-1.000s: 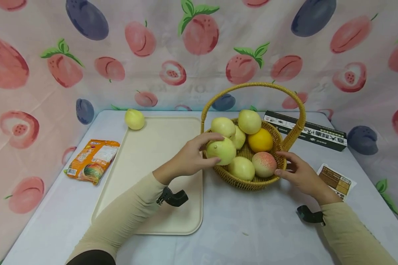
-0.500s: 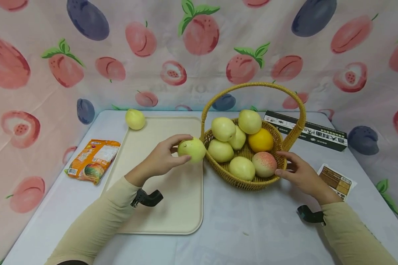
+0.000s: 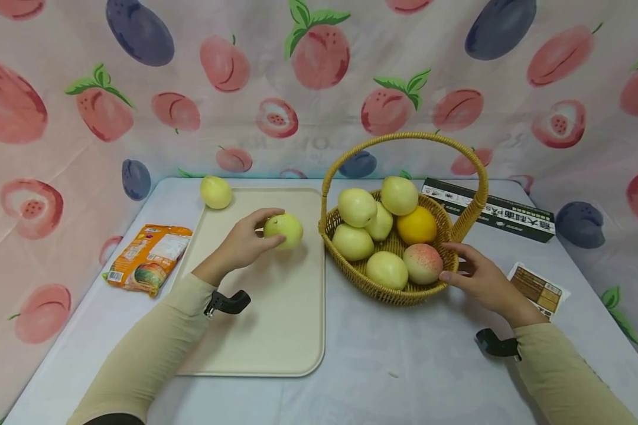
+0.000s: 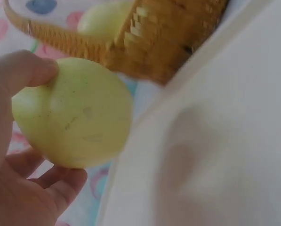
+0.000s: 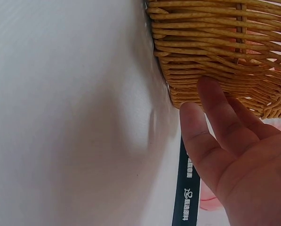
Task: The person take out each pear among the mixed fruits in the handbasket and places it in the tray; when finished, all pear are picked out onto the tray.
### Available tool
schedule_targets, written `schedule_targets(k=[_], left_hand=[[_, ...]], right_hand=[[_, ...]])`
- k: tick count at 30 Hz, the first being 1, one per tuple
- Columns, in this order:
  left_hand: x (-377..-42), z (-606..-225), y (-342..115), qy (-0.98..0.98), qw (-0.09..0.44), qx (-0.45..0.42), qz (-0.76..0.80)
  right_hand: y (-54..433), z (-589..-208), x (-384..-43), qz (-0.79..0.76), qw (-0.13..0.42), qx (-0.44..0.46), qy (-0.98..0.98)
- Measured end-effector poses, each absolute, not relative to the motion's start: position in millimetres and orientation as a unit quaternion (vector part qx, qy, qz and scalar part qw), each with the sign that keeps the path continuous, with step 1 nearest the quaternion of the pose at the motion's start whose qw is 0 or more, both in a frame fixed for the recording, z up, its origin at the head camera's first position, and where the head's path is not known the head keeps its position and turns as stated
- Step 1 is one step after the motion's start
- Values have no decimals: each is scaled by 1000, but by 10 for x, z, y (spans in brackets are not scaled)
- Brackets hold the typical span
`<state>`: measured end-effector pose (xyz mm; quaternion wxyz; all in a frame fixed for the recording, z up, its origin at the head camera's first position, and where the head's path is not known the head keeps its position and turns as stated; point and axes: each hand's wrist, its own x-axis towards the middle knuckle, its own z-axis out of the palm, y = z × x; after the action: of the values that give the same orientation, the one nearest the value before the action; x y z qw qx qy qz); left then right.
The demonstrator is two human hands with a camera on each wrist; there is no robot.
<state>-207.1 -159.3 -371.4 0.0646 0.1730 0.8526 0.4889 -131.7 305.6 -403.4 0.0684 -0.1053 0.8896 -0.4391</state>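
My left hand (image 3: 243, 241) holds a yellow-green pear (image 3: 285, 231) between thumb and fingers, over the beige tray (image 3: 276, 348). In the left wrist view, the thumb lies on one side of the pear (image 4: 84, 117) and curled fingertips on the other. My right hand (image 3: 484, 282) holds the right side of the wicker basket (image 3: 383, 294), thumb and forefinger over its rim. In the right wrist view, other fingertips touch the basket's outer weave (image 5: 201, 52). Inside the basket are several pears (image 3: 387, 270), an orange (image 3: 417, 225) and a peach (image 3: 423, 263).
Another pear (image 3: 215, 192) sits at the tray's far left corner. An orange snack packet (image 3: 149, 258) lies left of the tray. Behind the basket on the right is a long black box (image 3: 510, 213); a brown-and-white packet (image 3: 538, 290) lies beyond the right hand. The basket's tall handle (image 3: 404, 136) arches upward.
The left hand has carried the pear from the basket leftward over the tray. The right hand has stayed at the basket's rim.
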Motion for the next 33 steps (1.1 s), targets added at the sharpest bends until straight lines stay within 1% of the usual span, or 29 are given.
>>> schedule_targets(k=[7,14,20,33], left_hand=[[-2247,-3908,-1717,860,68,121,492],[-2435,-4061,-1799,867,53,74,491],[-2568,-4076,-1817,866,50,50,495],[-2821,-4022,-1794,863,34,31,503]], right_hand=[[3057,-4060,-1317,-445,78,-100,886],[3055,-4067,-1320,-444,73,-101,887],[3063,-4067,-1326,-440,71,-101,889],[3078,-4051,-1321,-443,69,-100,888]])
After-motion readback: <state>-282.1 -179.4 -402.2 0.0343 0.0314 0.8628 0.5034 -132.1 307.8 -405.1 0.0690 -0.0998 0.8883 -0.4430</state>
